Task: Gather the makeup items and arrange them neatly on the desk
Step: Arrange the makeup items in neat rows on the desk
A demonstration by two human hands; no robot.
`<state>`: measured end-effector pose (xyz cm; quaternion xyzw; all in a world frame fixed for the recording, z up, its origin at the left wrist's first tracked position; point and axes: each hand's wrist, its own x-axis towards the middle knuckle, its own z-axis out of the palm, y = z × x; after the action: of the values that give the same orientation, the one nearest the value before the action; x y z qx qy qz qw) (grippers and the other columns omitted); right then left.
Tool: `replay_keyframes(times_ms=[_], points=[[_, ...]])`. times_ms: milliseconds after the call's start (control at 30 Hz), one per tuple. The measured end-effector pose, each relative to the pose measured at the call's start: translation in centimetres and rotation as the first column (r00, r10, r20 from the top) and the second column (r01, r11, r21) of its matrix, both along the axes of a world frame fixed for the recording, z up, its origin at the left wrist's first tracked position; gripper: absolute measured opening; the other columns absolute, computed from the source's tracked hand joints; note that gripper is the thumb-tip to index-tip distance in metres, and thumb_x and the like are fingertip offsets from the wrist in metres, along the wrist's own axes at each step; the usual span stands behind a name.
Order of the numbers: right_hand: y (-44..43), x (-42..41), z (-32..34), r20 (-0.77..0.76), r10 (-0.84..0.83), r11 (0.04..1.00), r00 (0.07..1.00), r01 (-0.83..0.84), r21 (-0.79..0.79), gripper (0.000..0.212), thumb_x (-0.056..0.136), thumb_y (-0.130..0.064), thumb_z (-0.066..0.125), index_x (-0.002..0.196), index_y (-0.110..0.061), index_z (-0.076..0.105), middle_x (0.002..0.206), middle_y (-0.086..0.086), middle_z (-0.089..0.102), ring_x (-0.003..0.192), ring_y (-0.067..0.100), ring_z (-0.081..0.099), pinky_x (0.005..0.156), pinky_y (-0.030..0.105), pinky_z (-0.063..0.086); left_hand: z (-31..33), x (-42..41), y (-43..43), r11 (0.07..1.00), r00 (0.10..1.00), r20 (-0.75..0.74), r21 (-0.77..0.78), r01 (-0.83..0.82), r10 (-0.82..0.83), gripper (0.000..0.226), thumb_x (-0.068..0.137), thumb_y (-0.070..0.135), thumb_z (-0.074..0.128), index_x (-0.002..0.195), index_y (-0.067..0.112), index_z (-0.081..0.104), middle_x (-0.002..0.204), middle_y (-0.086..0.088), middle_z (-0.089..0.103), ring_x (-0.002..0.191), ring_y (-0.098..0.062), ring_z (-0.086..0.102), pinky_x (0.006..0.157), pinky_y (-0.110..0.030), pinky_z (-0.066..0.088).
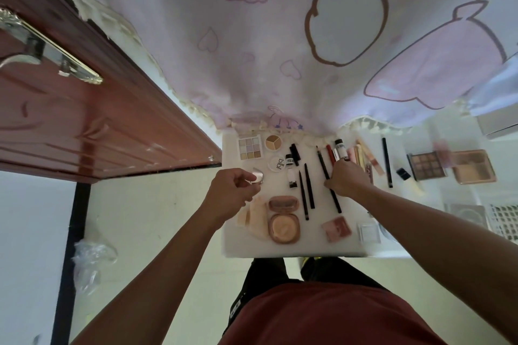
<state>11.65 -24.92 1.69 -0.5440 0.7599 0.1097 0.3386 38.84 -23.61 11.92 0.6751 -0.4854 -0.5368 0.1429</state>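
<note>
**Both grips engaged over the makeup row**

The left grip point(232, 193) is closed around a small silver compact point(258, 176), with the fingers curled on it. Whether the compact touches the white tabletop point(232, 246) cannot be told. The right grip point(349, 179) is narrow, thumb and fingers curled on a black pencil point(335, 199). The pencil lies slanted on the tabletop and runs out past both sides of the grip.

Between the two grips stand a small bottle point(291, 176) and two black liners point(306, 190), which lie side by side and nearly parallel.

Just beyond the left grip lie a nine-pan palette point(249, 148), a round three-colour pan point(273, 142) and a white round lid point(277, 163). On its near side, towards the person, an open pink compact point(284, 228) lies flat. A beige packet point(251, 213) lies partly under the left wrist.

Beyond the right grip's fingertips are a red pencil point(330, 152) and a black-capped bottle point(339, 145). On its near side lie a pink square blush point(336, 228) and a clear square case point(368, 232). On the right grip's outer side, in order, lie several lip tubes point(361, 155), a long black pen point(386, 162), a brown palette point(427, 166) and a rose-gold box point(473, 166).
</note>
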Motion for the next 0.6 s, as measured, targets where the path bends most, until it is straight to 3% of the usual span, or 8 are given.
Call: replay_keyframes(times_ms=[167, 300, 467, 600], points=[[0.8, -0.6, 1.5, 0.086, 0.009, 0.996, 0.996, -0.002, -0.084, 0.024, 0.082, -0.030, 0.062, 0.068, -0.010, 0.061, 0.065, 0.002, 0.061, 0.057, 0.016, 0.055, 0.050, 0.024, 0.034, 0.5, -1.0, 0.1, 1.000, 1.000, -0.021, -0.014, -0.021, 0.020, 0.016, 0.084, 0.009, 0.072, 0.099, 0.008, 0.068, 0.078, -0.008, 0.068, 0.064, -0.014, 0.063, 0.061, -0.028, 0.051], [1.9, -0.9, 4.7, 0.244, 0.052, 0.982, 0.968, -0.005, -0.190, 0.019, 0.086, -0.031, 0.061, 0.072, -0.018, 0.058, 0.067, -0.002, 0.059, 0.062, 0.014, 0.055, 0.054, 0.027, 0.038, 1.1, -2.6, -0.2, 0.999, 0.995, -0.090, -0.014, -0.047, 0.045, 0.010, 0.086, 0.010, 0.070, 0.095, 0.006, 0.069, 0.082, -0.012, 0.071, 0.062, -0.014, 0.063, 0.057, -0.024, 0.050], [4.1, -0.7, 9.1, 0.588, 0.089, 0.980, 0.804, 0.034, -0.194, 0.013, 0.096, -0.020, 0.057, 0.084, -0.016, 0.061, 0.072, 0.003, 0.066, 0.061, 0.010, 0.066, 0.061, 0.029, 0.055, 2.0, -5.0, -1.0, 0.984, 0.954, -0.241, 0.039, -0.173, 0.178, 0.012, 0.091, 0.017, 0.066, 0.092, 0.006, 0.069, 0.077, -0.012, 0.068, 0.059, -0.018, 0.060, 0.058, -0.030, 0.048], [5.9, -0.9, 11.2, 0.711, 0.094, 0.983, 0.696, 0.049, -0.177, 0.012, 0.098, -0.016, 0.052, 0.090, -0.017, 0.062, 0.067, 0.003, 0.058, 0.053, 0.012, 0.055, 0.053, 0.027, 0.048, 2.3, -6.1, -1.7, 0.964, 0.913, -0.309, 0.072, -0.256, 0.266, 0.017, 0.091, 0.021, 0.066, 0.092, 0.005, 0.069, 0.070, -0.008, 0.067, 0.056, -0.018, 0.056, 0.056, -0.030, 0.042]])
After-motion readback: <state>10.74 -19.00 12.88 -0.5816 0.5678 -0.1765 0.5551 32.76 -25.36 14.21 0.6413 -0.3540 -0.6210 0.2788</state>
